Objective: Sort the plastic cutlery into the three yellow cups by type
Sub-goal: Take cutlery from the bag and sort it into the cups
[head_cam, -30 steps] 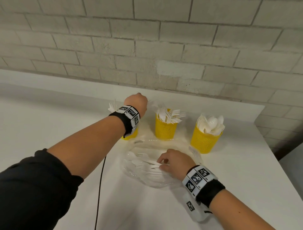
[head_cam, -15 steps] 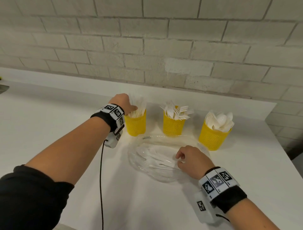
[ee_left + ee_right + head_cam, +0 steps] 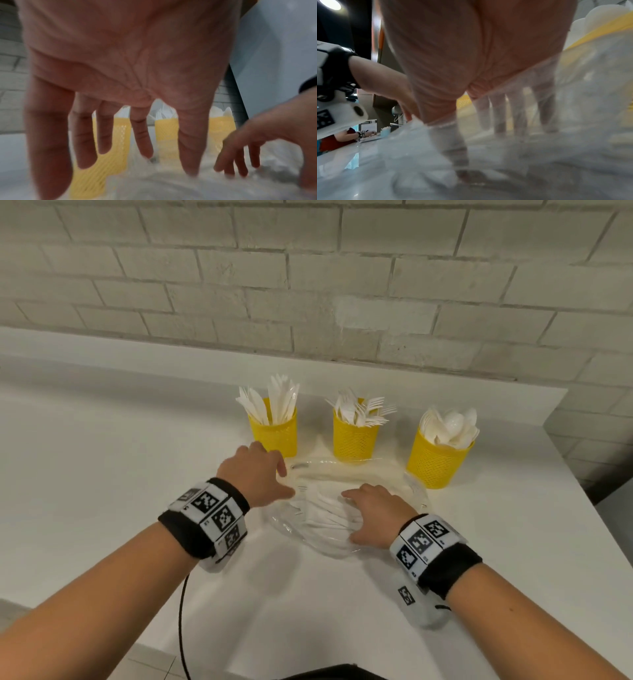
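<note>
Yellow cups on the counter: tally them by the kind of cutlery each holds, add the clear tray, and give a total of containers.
Cup of knives: 1
Cup of forks: 1
Cup of spoons: 1
Clear tray of unsorted cutlery: 1
Total: 4 containers

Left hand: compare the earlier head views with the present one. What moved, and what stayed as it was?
The left hand left the knife cup and came back toward the clear bag of cutlery, fingers open and empty. The right hand stayed on the bag. The three yellow cups kept their places.
</note>
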The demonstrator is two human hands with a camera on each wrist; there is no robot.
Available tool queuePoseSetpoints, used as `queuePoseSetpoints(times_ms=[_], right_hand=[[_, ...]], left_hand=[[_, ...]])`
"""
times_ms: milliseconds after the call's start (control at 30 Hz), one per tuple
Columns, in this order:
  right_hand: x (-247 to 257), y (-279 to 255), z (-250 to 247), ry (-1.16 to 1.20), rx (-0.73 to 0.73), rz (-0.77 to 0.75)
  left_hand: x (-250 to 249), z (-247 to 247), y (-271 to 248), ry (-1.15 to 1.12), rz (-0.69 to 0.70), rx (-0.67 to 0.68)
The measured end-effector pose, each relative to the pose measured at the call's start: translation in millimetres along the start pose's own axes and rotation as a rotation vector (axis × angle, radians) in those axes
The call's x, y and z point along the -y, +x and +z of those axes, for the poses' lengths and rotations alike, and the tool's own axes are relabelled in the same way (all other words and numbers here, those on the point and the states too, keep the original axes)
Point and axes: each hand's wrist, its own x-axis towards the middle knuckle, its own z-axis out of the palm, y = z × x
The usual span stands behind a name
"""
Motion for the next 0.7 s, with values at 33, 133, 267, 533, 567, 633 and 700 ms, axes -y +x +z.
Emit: queuePoseSetpoints(times_ms=[33,133,267,533,567,633,700], right_hand=[[-0.7,0.1,-0.4,-0.027,0.007,0.025],[-5.7,-1.2,-3.4,-0.079,0.035,0.106],[-17.4,-5.7,-5.0,-0.09,0.019,0.16],[-8.3,6.4,-17.3,-0.019,0.106,0.178],[-5.9,8.2,-17.6,-0.011,0.13,0.163],[-3.2,8.9,-16.6,-0.003,0.151,0.135],[-2.6,7.5,-15.4,0.028,-0.002,0.072]], left_hand=[[2.9,8.1,-1.6,0.016,-0.014,0.057],[11.1,20.3,-3.1,-0.02,-0.037,0.201],[13.1,25.2,-3.8,-0.201,-0.01,0.272],[3.3,32.2,-6.1,-0.394,0.078,0.163],[2.8,32.5,-5.5,-0.403,0.085,0.144],[2.7,32.8,-5.2,-0.423,0.091,0.116],[4.1,33.6,-6.2,-0.458,0.085,0.094]])
